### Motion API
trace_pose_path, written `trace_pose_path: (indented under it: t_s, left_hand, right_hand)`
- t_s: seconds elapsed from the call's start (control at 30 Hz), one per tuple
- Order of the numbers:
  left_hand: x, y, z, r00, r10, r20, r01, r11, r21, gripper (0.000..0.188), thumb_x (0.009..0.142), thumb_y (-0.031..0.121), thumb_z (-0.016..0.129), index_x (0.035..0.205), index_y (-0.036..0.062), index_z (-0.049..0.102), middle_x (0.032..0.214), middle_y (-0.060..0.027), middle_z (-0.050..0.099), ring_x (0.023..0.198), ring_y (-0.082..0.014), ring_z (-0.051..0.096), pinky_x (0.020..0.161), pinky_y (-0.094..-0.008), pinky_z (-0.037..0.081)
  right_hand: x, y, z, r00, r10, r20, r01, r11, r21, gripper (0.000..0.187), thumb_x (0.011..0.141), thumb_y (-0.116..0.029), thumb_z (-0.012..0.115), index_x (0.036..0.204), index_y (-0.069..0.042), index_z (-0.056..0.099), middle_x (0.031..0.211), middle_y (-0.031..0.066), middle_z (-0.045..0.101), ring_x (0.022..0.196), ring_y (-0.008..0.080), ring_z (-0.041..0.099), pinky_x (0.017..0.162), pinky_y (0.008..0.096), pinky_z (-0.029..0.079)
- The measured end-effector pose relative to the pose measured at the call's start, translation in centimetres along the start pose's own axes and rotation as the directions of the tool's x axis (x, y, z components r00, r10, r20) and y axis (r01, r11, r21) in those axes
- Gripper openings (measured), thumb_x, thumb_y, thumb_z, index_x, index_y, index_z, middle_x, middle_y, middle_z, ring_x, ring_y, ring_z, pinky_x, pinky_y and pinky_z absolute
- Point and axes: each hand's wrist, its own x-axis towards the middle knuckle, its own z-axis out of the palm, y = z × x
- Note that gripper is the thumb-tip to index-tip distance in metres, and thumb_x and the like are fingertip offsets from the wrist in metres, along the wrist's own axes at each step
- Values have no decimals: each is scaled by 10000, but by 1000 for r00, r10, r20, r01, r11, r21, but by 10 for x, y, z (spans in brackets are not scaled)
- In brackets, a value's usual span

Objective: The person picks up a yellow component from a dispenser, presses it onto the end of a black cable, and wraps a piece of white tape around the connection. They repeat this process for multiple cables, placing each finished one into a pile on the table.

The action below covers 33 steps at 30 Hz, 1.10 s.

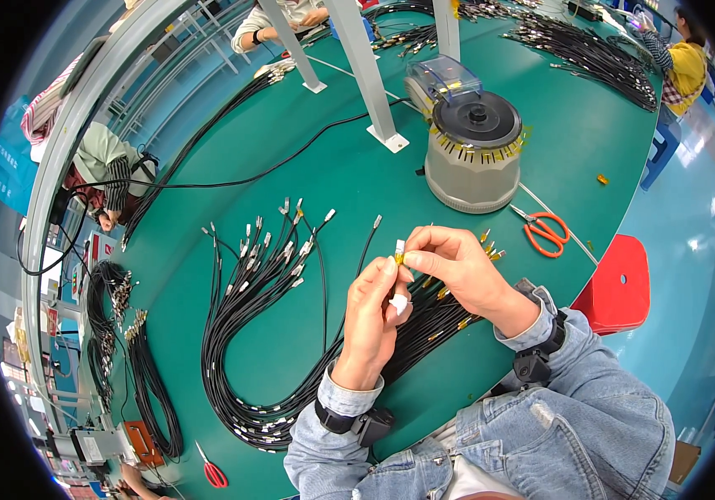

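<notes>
Between my two hands is the end of a black cable, its silvery connector (400, 247) pointing up with a bit of yellow tape (399, 259) just below it. My left hand (368, 321) pinches it from the left, with something white wrapped on one finger. From the right, my right hand (466, 265) presses thumb and fingers at the taped spot. A bundle of black cables (228, 333) with bare silvery ends curves across the table to the left. Beneath my hands lies another cable bundle (424, 337), several of its ends carrying yellow tape.
A round tape dispenser (472, 171) fringed with yellow strips stands beyond my hands. Orange-handled scissors (546, 233) lie right, red-handled scissors (215, 475) at lower left. Metal posts (366, 75) rise from the green table (291, 179). A red stool (620, 287) stands right; other people work around.
</notes>
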Motion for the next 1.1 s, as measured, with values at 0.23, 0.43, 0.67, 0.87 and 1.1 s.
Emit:
trace_pose_path:
  t_s: [0.23, 0.43, 0.67, 0.87, 1.1]
  left_hand:
    - [1, -7, 12, 959, 259, -115, -219, 935, 280, 139, 914, 169, 516, 843, 50, 529, 527, 38, 422, 436, -14, 336, 404, -172, 235]
    - [-4, -6, 13, 909, 396, -132, -315, 858, 406, 139, 901, 144, 542, 863, 11, 558, 571, -15, 529, 427, -17, 389, 387, -160, 266]
    - [-3, -12, 9, 894, 433, -114, -347, 832, 433, 176, 921, 157, 507, 861, 2, 565, 587, -35, 551, 415, -17, 391, 375, -156, 268]
    - [-1, -21, 9, 876, 471, -100, -383, 808, 447, 189, 936, 166, 477, 859, 7, 544, 591, -32, 544, 415, -19, 394, 370, -151, 275]
    - [-1, -20, 11, 855, 495, -156, -407, 825, 393, 201, 947, 188, 452, 857, 22, 520, 595, -22, 532, 402, -18, 369, 357, -155, 261]
  right_hand:
    - [2, 3, -6, 997, 69, -41, -67, 997, 40, 80, 852, -85, 578, 852, -5, 574, 862, 15, 545, 825, 94, 498, 757, 247, 399]
    - [0, -2, -5, 999, 39, -21, -39, 999, 8, 85, 846, -82, 584, 830, 1, 577, 861, 24, 546, 828, 99, 502, 762, 253, 404]
    - [-1, -5, -1, 1000, -6, -1, 6, 1000, -31, 94, 836, -77, 596, 802, 10, 583, 839, 36, 551, 802, 112, 528, 751, 260, 424]
    - [-2, -3, -1, 999, 22, -34, -23, 999, -24, 88, 834, -74, 600, 819, 12, 591, 843, 35, 566, 802, 108, 541, 750, 258, 433]
    - [-2, -5, 3, 992, 36, -124, -50, 992, -113, 128, 836, -98, 606, 895, 15, 596, 902, 36, 585, 841, 96, 537, 772, 251, 428]
